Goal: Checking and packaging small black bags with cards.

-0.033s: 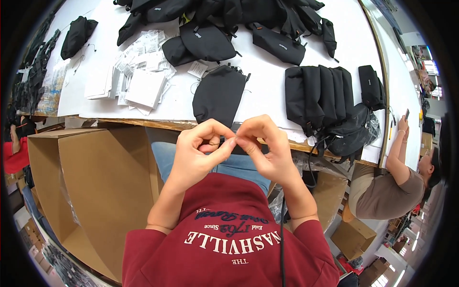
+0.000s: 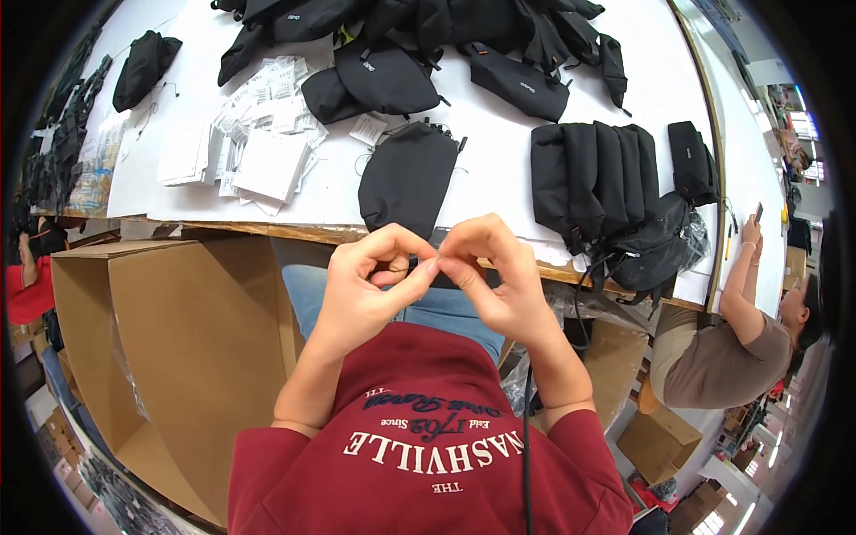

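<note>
My left hand [image 2: 379, 276] and my right hand [image 2: 495, 276] meet fingertip to fingertip just off the table's front edge. Both are closed in a pinch, thumb against index finger. A thin dark string [image 2: 408, 269] shows beside the curled fingers of my left hand. What lies between the right fingertips is too small to make out. Straight beyond my hands, a black pouch [image 2: 410, 174] lies flat on the white table, its near end at the edge. A white tag [image 2: 368, 129] and thin cords are by its far end.
White paper tags [image 2: 272, 165] lie piled left of the pouch. Several black bags [image 2: 383, 76] heap at the back; more black pouches [image 2: 593, 178] stand in a row at right. An open cardboard box [image 2: 187, 357] is at my left. A person [image 2: 731, 348] sits at right holding a phone.
</note>
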`<state>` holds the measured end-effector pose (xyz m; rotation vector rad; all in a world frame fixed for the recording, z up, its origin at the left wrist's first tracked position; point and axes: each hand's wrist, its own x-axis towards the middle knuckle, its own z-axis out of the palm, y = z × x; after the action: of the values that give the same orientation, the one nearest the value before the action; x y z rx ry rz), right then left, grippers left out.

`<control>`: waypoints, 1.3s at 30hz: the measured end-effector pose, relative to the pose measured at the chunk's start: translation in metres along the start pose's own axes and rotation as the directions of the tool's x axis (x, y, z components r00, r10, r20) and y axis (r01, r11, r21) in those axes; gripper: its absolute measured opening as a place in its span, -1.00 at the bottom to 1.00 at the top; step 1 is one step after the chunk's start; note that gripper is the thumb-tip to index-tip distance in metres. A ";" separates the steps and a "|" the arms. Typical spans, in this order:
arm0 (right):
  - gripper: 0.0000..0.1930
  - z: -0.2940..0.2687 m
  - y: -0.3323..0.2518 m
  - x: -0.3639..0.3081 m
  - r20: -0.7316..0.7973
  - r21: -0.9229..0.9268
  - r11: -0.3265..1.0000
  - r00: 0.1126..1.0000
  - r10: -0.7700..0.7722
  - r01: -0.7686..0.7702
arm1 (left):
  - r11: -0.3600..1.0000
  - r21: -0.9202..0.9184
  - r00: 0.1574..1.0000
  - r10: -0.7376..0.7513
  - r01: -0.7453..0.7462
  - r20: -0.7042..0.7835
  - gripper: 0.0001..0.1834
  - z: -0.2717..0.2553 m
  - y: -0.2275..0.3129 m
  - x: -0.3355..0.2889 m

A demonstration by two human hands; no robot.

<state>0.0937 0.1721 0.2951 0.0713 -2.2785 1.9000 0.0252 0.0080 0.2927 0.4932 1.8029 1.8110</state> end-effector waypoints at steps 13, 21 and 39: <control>-0.78 -0.017 0.119 -0.018 0.202 0.606 0.526 0.755 0.624 -0.597 | 0.943 -0.021 0.855 0.311 -0.332 0.415 -0.90 0.002 0.012 0.005; -0.83 -0.009 0.112 -0.005 0.144 0.601 0.519 0.721 0.677 -0.608 | 0.934 -0.164 0.721 0.351 -0.318 0.597 -0.88 0.015 -0.001 -0.010; -0.90 -0.024 -0.008 -0.003 -0.040 -0.456 0.889 0.999 0.036 -0.051 | 0.174 0.778 0.689 0.605 -0.604 0.399 -0.85 -0.021 -0.024 0.011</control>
<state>0.1002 0.1944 0.3062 -0.0718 -2.6570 1.3174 0.0067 -0.0025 0.2672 1.8784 2.7235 0.9777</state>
